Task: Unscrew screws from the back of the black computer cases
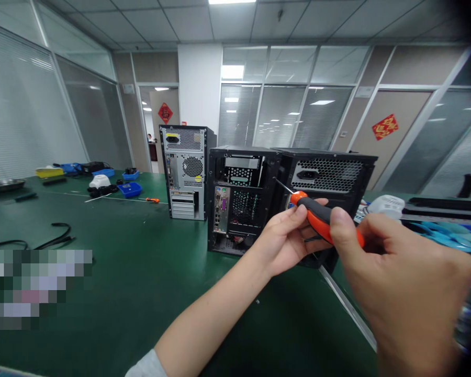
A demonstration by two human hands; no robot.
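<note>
An orange and black screwdriver [314, 214] is held in front of me by both hands. My right hand [400, 293] grips the rear of its handle with thumb and fingers closed. My left hand [290, 235] pinches the front of the handle near the metal shaft. The shaft tip points at the left edge of a black computer case [333, 173] with a mesh back. A second black case [241, 199] stands right beside it, its rear ports facing me.
A silver-backed computer case [184, 173] stands farther back on the green table [141, 293]. Blue trays [129, 188], a small orange screwdriver [153, 200] and black cables [55, 238] lie at the left. Blue fan parts [447, 233] sit at the right.
</note>
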